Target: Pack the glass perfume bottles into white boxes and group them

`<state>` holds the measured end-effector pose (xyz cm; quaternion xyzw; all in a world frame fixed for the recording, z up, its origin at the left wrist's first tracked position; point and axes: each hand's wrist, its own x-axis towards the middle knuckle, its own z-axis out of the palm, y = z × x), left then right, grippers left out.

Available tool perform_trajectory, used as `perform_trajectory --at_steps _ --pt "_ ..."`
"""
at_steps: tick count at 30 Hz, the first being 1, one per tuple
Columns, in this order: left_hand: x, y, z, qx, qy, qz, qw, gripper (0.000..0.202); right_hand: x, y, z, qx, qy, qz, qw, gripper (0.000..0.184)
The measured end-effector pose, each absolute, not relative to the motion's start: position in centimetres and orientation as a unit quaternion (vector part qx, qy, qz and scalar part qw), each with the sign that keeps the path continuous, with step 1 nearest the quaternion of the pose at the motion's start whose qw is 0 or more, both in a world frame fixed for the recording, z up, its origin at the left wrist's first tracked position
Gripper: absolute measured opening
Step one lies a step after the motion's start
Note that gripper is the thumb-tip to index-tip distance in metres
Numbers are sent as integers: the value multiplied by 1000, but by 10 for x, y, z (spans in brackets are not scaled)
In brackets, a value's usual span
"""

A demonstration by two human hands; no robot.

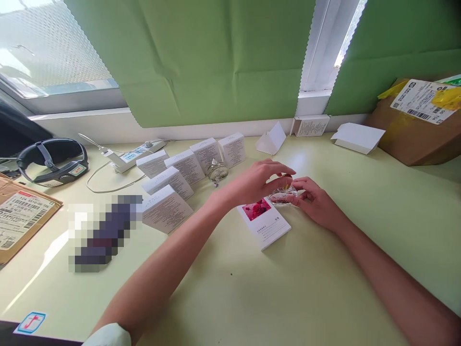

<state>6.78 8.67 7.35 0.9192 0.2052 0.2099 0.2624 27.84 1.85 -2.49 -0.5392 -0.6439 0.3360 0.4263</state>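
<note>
A small clear glass bottle [283, 197] with a gold-coloured top stands on the table, partly hidden by my fingers. From above, my left hand [269, 177] pinches the gold-coloured top between thumb and fingers. My right hand [316, 201] grips the right side of the glass with thumb and fingers. Just in front of the bottle lies a white box [268, 228] with a red rose picture and printed text. Another round glass bottle [218, 172] stands farther left beside several white printed boxes [183, 166].
Folded white card [272, 139] and an open white box [311, 126] are at the back. A brown carton [414, 129] fills the back right. To the left are a power strip [140, 154], a black headset [54, 162], a brown parcel [25, 216] and a pixelated patch.
</note>
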Motion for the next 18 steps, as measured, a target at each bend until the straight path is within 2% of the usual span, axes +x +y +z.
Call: perform_trajectory --at_steps 5,8,18 --pt "75 85 67 843 286 211 404 41 277 18 -24 -539 -644 334 428 25" --pt "78 83 63 817 294 200 454 45 276 18 -22 -529 -651 333 430 25" --pt "82 80 59 793 327 213 468 49 278 19 -24 -522 -659 329 430 26"
